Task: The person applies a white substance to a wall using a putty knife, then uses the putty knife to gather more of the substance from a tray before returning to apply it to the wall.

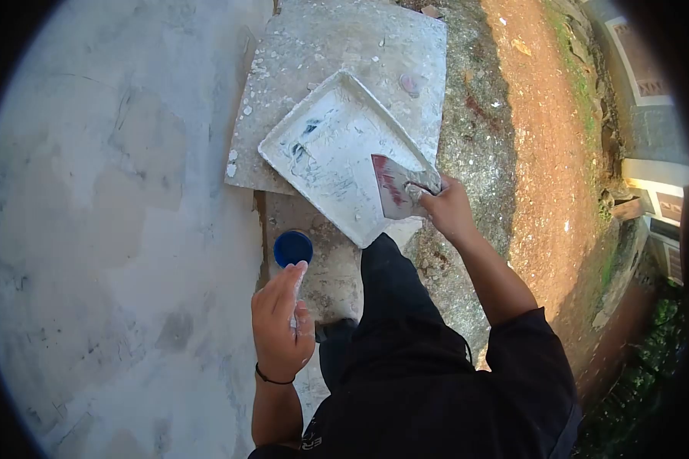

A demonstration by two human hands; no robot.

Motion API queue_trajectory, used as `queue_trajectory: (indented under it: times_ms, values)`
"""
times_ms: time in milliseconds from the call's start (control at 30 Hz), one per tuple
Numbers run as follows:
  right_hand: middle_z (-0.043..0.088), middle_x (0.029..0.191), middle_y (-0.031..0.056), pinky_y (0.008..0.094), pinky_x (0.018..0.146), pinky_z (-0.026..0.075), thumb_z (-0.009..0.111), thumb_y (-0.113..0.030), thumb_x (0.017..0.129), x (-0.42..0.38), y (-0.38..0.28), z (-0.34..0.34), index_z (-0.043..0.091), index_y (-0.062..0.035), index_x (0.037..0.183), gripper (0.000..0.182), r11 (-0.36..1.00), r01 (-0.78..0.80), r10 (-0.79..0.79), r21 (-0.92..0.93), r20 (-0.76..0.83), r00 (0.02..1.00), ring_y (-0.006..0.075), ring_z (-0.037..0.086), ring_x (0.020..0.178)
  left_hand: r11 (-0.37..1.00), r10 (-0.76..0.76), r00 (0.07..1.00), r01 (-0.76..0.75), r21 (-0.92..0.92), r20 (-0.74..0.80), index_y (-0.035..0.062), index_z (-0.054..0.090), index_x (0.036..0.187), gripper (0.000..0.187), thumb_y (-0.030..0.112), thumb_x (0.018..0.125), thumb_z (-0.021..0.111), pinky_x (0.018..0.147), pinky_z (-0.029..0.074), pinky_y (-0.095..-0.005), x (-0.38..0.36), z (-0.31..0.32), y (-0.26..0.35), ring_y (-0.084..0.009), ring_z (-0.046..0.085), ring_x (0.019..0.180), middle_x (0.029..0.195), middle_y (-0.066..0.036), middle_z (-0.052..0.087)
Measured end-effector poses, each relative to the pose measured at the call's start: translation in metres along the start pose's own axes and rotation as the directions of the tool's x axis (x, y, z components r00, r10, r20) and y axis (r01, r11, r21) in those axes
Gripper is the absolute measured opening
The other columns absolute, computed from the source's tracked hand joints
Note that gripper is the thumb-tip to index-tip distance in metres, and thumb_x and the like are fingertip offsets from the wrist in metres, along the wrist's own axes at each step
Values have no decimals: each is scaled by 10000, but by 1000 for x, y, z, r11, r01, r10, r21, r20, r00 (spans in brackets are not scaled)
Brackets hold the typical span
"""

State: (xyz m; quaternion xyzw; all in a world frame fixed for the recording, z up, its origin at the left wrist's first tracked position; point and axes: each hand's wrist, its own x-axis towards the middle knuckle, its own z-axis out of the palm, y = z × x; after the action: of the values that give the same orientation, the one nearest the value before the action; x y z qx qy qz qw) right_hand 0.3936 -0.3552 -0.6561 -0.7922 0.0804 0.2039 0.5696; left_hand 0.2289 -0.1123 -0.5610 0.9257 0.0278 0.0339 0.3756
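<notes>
My right hand (448, 210) grips a wide putty knife (391, 188) by its handle. Reddish-brown stains mark the flat blade, which lies over the right side of a white tray (306, 203). Wet-looking white paste with dark smears coats the tray's inside. My left hand (283, 317) is raised beside the wall, fingers stretched out and thumb slightly apart. White paste clings to its fingertips and palm edge, and I see no tool in it. Just beyond those fingertips is a round blue lid or tub (293, 249).
A patchy, plastered wall (115, 229) fills the left side. Under the tray is a paste-spattered board (314, 46). My dark-trousered leg (394, 279) stands close to the tray's near corner. Gravelly ground and a strip of sunlit orange soil (547, 153) run along the right.
</notes>
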Motion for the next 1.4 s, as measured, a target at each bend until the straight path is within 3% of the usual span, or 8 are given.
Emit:
queue_trajectory:
  times_ms: [33, 100, 167, 400, 533, 733, 1033, 1400]
  values:
    - [647, 826, 112, 352, 651, 492, 601, -4, 692, 26, 1, 0, 641, -11, 945, 256, 941, 95, -90, -324, 29, 995, 264, 625, 694, 999, -25, 999, 26, -36, 25, -23, 549, 1170, 422, 3, 762, 444, 952, 386, -370, 24, 20, -10, -312, 540, 1079, 1153, -162, 596]
    - [605, 828, 118, 388, 679, 481, 614, -18, 647, 73, 16, 8, 656, -57, 945, 303, 805, 347, -328, -481, 126, 936, 320, 598, 752, 993, -84, 995, 88, -83, 43, -13, 554, 1164, 436, -24, 740, 453, 953, 385, -364, 63, 54, -30, -316, 542, 1072, 1153, -159, 596]
    - [582, 871, 108, 396, 715, 469, 639, -37, 632, 110, 20, 29, 661, -87, 954, 327, 403, 657, -605, -637, 353, 714, 323, 571, 844, 983, -121, 991, 127, -130, 48, -17, 558, 1152, 426, -26, 739, 455, 943, 396, -367, 90, 82, -54, -321, 549, 1065, 1146, -165, 599]
    - [587, 907, 41, 411, 790, 461, 571, -216, 715, 172, 78, 90, 664, -138, 961, 275, -115, 892, -655, -438, 709, 263, 188, 578, 826, 947, -298, 952, 285, -145, -74, -39, 554, 1142, 399, 14, 759, 456, 928, 392, -388, 107, 163, -138, -325, 550, 1085, 1139, -181, 596]
    - [596, 928, 48, 403, 780, 473, 603, -209, 687, 173, 91, 92, 685, -153, 913, 247, -141, 920, -620, -365, 757, 205, 192, 598, 820, 939, -314, 931, 276, -203, -186, -67, 542, 1128, 362, 35, 801, 424, 927, 411, -400, 107, 175, -162, -337, 559, 1078, 1114, -212, 599]
    - [595, 893, 51, 427, 835, 480, 612, -186, 683, 145, 85, 52, 692, -143, 879, 217, -1, 907, -497, -422, 787, 366, 235, 613, 892, 925, -349, 890, 278, -257, -293, -103, 477, 1173, 364, 76, 873, 374, 944, 432, -430, 100, 176, -188, -353, 561, 1067, 1138, -255, 562]
    - [596, 884, 55, 372, 806, 499, 601, -229, 656, 148, 85, 89, 660, -101, 854, 243, -61, 943, -365, -328, 886, 285, 217, 603, 808, 925, -340, 891, 258, -279, -301, -101, 477, 1166, 361, 96, 879, 382, 933, 439, -428, 102, 174, -200, -354, 556, 1066, 1126, -270, 557]
    - [575, 758, 25, 279, 515, 454, 603, -177, 605, 203, 52, 132, 630, -92, 776, 193, -116, 977, -396, -178, 911, 118, 146, 559, 615, 917, -323, 883, 203, -342, -341, -88, 490, 1153, 340, 80, 876, 386, 897, 460, -412, 97, 169, -209, -341, 576, 1029, 1090, -247, 578]
